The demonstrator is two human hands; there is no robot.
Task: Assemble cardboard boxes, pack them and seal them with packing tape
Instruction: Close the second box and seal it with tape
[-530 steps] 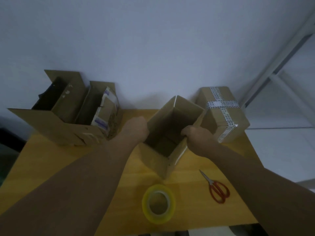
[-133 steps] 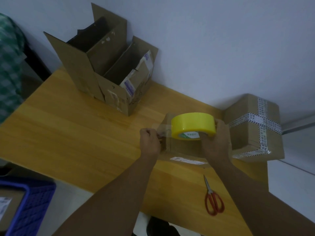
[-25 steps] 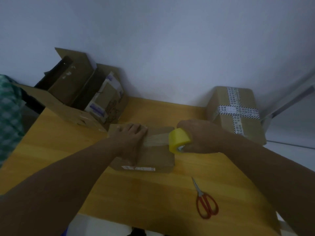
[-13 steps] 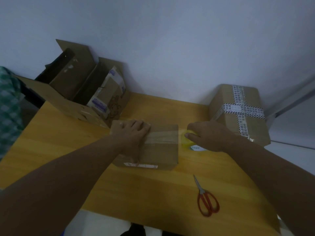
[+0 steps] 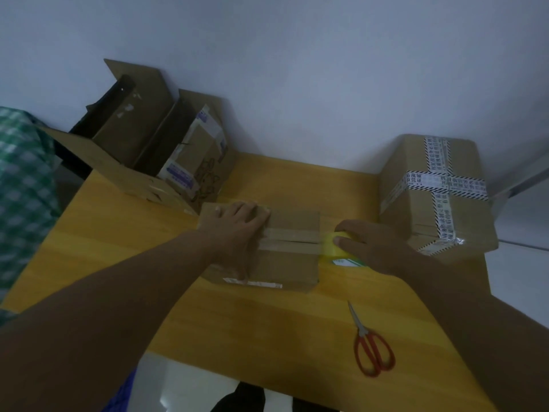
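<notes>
A small closed cardboard box [image 5: 285, 266] lies in the middle of the yellow table [image 5: 267, 316]. A strip of clear tape [image 5: 291, 239] runs across its top seam. My left hand [image 5: 234, 230] presses flat on the box's left half, over the tape's start. My right hand [image 5: 368, 242] grips the yellow tape roll [image 5: 335, 248], which sits low at the box's right edge with the tape still joined to it.
Red-handled scissors [image 5: 371, 346] lie near the front right of the table. A sealed box with printed tape [image 5: 436, 197] stands at the right. An open carton holding flattened boxes [image 5: 154, 153] is at the back left. A green checked sleeve [image 5: 23, 188] shows at far left.
My right hand has drawn the roll rightward across the box top and down past its right edge. My left hand has stayed pressed on the box.
</notes>
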